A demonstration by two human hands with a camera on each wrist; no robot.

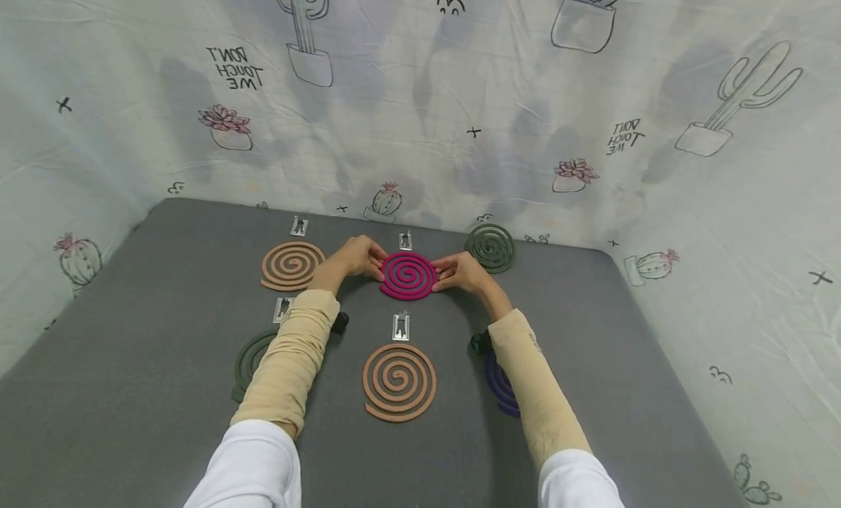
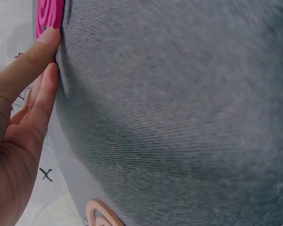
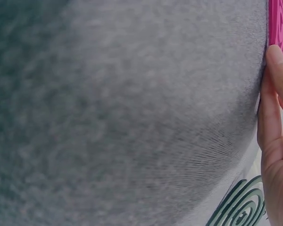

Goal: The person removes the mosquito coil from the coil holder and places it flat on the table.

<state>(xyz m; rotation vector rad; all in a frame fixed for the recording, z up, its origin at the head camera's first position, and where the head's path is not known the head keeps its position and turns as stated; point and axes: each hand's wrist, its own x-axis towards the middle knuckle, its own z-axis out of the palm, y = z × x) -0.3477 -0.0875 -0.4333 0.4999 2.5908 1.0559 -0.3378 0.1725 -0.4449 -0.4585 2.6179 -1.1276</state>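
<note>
A pink mosquito coil (image 1: pixel 408 276) lies flat at the back middle of the grey table, between both hands. My left hand (image 1: pixel 358 258) holds its left edge with thumb and fingertips; the left wrist view shows that thumb (image 2: pixel 49 36) at the rim of the coil (image 2: pixel 49 16). From the other side, my right hand (image 1: pixel 461 271) holds the right edge. In the right wrist view the right thumb (image 3: pixel 275 54) meets the pink rim (image 3: pixel 276 26). Just behind the coil is a small silver metal stand (image 1: pixel 405 240).
Orange coils lie left (image 1: pixel 292 266) and front middle (image 1: pixel 398 382). Dark green coils are back right (image 1: pixel 490 248) and front left (image 1: pixel 247 360), the latter partly under the left arm. A purple coil (image 1: pixel 499 387) is partly hidden by the right sleeve. More metal stands (image 1: pixel 401 326) lie around; printed cloth (image 1: pixel 420 114) surrounds the table.
</note>
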